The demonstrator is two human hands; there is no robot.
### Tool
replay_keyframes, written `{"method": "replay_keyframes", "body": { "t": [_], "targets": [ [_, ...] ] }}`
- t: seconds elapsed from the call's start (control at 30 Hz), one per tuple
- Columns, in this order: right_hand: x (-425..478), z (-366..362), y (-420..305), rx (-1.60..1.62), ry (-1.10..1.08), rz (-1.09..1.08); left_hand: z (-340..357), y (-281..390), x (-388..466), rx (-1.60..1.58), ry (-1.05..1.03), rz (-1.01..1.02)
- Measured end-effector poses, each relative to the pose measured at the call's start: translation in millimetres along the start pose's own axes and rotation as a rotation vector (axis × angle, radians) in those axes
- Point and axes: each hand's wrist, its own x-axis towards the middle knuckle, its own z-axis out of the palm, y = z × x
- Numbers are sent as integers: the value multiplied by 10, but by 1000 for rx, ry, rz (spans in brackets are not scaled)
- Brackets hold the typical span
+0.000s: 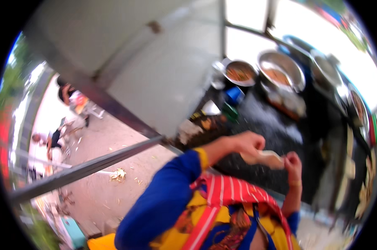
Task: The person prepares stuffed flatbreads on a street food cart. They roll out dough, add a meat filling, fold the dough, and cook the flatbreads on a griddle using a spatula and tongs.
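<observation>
A pale, floppy flat piece, perhaps dough (271, 158), stretches between my two hands above a dark worktop (260, 179). My left hand (251, 143) has its fingers closed on the left end of it. The other end is pinched by the fingertips of my right hand (292, 164). White powder, perhaps flour (269, 118), lies spread on the worktop beyond my hands. Behind it are a metal bowl with orange and green food pieces (239, 74) and a larger metal bowl (281, 73) with orange-brown contents. Motion blur hides finer detail.
A blue container (234, 95) stands near the bowls. More metal pans (326, 70) line the far right. Long pale pieces (344, 184) lie at right. A metal bar (91, 168) and a large grey panel (169, 78) border the left; people are beyond.
</observation>
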Motion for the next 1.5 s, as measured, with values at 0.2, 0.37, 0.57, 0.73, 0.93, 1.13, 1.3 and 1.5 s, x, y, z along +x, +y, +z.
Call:
{"method": "replay_keyframes", "body": {
  "t": [0.2,0.37,0.57,0.73,0.93,1.13,1.3,1.5],
  "targets": [
    [-426,406,59,-223,149,-64,78,-11,-875,495,-165,-121],
    [-590,985,107,-933,131,-336,486,-493,-973,578,28,0],
    [-436,1286,719,-1264,-171,-317,839,-782,-681,757,-33,118],
    [-375,1378,664,-1349,-144,-226,621,-812,-553,838,-182,99],
    [-404,1428,690,-1380,-113,-219,575,-824,-566,851,-196,101],
    [-612,1428,808,-1308,-106,-259,678,-775,-730,851,-208,132],
    [-719,1501,856,-1299,-78,-227,747,-825,-812,842,-183,98],
    [-647,1367,457,-1151,27,-234,613,-727,-524,862,-184,155]
  ]
}}
